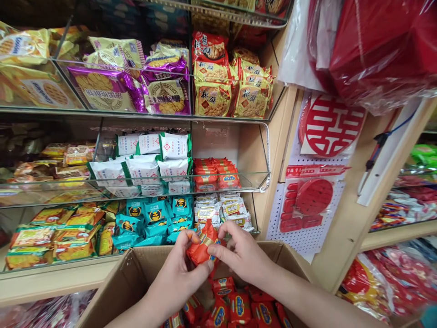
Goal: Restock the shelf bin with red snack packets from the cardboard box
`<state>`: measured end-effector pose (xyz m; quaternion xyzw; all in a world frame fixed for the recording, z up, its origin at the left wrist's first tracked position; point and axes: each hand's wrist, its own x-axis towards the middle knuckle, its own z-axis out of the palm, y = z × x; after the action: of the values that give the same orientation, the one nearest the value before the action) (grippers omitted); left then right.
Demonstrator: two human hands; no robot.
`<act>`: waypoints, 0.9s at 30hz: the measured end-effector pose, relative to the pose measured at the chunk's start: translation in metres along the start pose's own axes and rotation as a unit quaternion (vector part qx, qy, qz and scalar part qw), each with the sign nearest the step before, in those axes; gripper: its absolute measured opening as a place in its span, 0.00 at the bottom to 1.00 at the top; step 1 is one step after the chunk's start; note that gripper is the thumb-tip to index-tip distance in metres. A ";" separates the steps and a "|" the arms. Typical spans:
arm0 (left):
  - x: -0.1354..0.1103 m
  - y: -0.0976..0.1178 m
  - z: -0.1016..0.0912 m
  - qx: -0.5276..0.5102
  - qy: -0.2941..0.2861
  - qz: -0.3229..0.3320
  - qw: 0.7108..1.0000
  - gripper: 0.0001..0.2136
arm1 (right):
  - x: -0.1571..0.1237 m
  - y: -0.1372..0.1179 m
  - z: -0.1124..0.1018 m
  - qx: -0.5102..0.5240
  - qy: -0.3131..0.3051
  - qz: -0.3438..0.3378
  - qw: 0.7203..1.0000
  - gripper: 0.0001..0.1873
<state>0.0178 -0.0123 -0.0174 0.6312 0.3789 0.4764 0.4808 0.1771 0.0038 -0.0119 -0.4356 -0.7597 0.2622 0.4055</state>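
Note:
Both of my hands hold a red snack packet (204, 246) above an open cardboard box (136, 269). My left hand (186, 266) grips its left side and lower edge, thumb across the front. On the right side, my right hand (235, 248) pinches the packet between thumb and fingers. Several more red packets with blue and gold labels (239, 307) lie inside the box, partly hidden by my forearms. Matching red packets (221, 175) stand stacked in the right compartment of the middle shelf, behind a clear front strip.
Left of that stack sit white-and-green packets (143, 168). Below are teal packets (153, 218) and silver-white packets (221, 209). Yellow-and-red packets (232, 86) fill an upper compartment. A wooden upright (278, 159) and a pegboard with red decorations (314, 196) stand to the right. Red plastic-wrapped goods (382, 50) hang at upper right.

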 end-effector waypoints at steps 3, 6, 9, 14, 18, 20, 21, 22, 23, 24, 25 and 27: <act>0.000 0.007 -0.002 -0.026 0.004 -0.021 0.999 0.13 | 0.000 0.000 -0.004 -0.015 0.000 0.006 1.000 0.22; -0.002 0.013 -0.004 -0.052 0.000 -0.043 0.998 0.14 | -0.001 0.000 -0.006 -0.022 -0.021 -0.015 0.999 0.28; -0.003 0.015 -0.005 -0.075 -0.012 -0.038 0.996 0.14 | -0.002 0.001 -0.006 0.005 -0.061 -0.019 0.998 0.32; -0.002 0.013 -0.006 -0.101 -0.040 -0.061 0.992 0.15 | -0.002 0.000 -0.006 0.024 -0.096 -0.005 0.995 0.40; -0.002 0.012 -0.007 -0.119 -0.060 -0.078 0.988 0.16 | -0.002 0.000 -0.007 0.007 -0.098 0.002 0.995 0.41; -0.001 0.012 -0.008 -0.118 -0.063 -0.080 0.988 0.15 | -0.002 0.000 -0.006 -0.001 -0.098 -0.001 0.995 0.41; -0.001 0.012 -0.008 -0.115 -0.063 -0.080 0.988 0.15 | -0.001 0.000 -0.006 -0.004 -0.099 -0.003 0.995 0.40; -0.001 0.012 -0.008 -0.113 -0.064 -0.080 0.988 0.15 | -0.001 0.000 -0.006 -0.007 -0.100 -0.005 0.995 0.40; -0.001 0.012 -0.008 -0.111 -0.065 -0.080 0.988 0.15 | -0.001 0.001 -0.006 -0.009 -0.101 -0.008 0.995 0.40; 0.000 0.012 -0.008 -0.109 -0.067 -0.081 0.988 0.15 | -0.001 0.001 -0.007 -0.011 -0.101 -0.011 0.995 0.40; 0.000 0.012 -0.008 -0.108 -0.069 -0.081 0.988 0.15 | -0.001 0.001 -0.007 -0.011 -0.101 -0.014 0.995 0.39; 0.000 0.012 -0.008 -0.110 -0.068 -0.080 0.988 0.15 | -0.001 0.002 -0.007 -0.010 -0.103 -0.019 0.994 0.39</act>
<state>0.0101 -0.0134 -0.0055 0.5730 0.3403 0.4309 0.6084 0.1838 0.0045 -0.0099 -0.3957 -0.8082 0.2904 0.3254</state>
